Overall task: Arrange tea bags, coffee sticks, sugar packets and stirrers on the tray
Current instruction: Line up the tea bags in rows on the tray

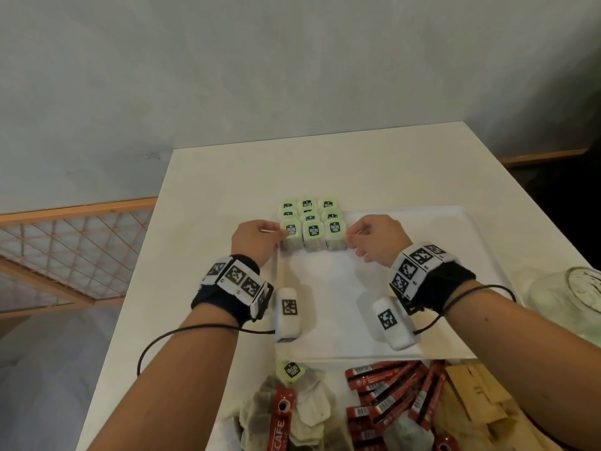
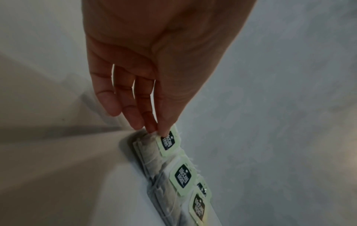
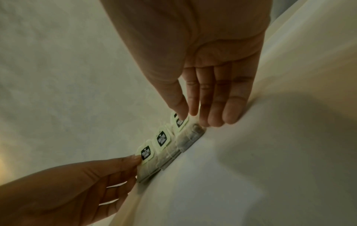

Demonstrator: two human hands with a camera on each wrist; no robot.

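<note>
The shallow white rectangular tray (image 1: pixel 455 222) is bare across its middle and right half, giving open passage there. Its far left corner is blocked by a three-wide block of green-tagged tea bags (image 1: pixel 310 222), flanked by the left hand (image 1: pixel 257 237) and right hand (image 1: pixel 377 237). Along the white table's (image 1: pixel 201 222) near edge, loose tea bags (image 1: pixel 302 405), red coffee sticks (image 1: pixel 390 395) and brown paper packets (image 1: pixel 478 395) crowd the approach; a clear glass jar (image 1: pixel 566 294) stands at the right edge.

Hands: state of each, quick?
Left hand: open, straight fingers touch the left end of the tea bags.
Right hand: open, fingers touch the right end.
</note>
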